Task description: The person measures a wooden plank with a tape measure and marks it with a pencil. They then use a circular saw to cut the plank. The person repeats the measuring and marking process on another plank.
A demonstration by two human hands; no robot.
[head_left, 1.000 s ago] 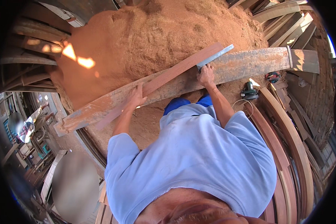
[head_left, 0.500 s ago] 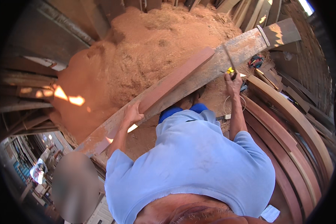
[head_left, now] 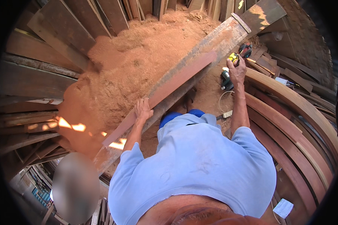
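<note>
A long reddish wooden beam lies slantwise along a worn, dusty plank. My left hand is wrapped over the beam toward its near-left end, with the thumb on the side facing me. My right hand is raised beyond the plank's right edge, its fingers closed around a yellow and black tape measure. No blade can be seen coming out of the tape measure.
Sawdust is heaped beyond the plank. Below my right hand sits a dark green power tool; a red and black tool is farther off. Curved-looking boards are stacked at right. Planks lean at far left. A blurred patch covers the lower left.
The thin strip that stretched from the tape measure no longer shows. My right hand has moved slightly away from me. My left hand stays on the beam; the view has shifted.
</note>
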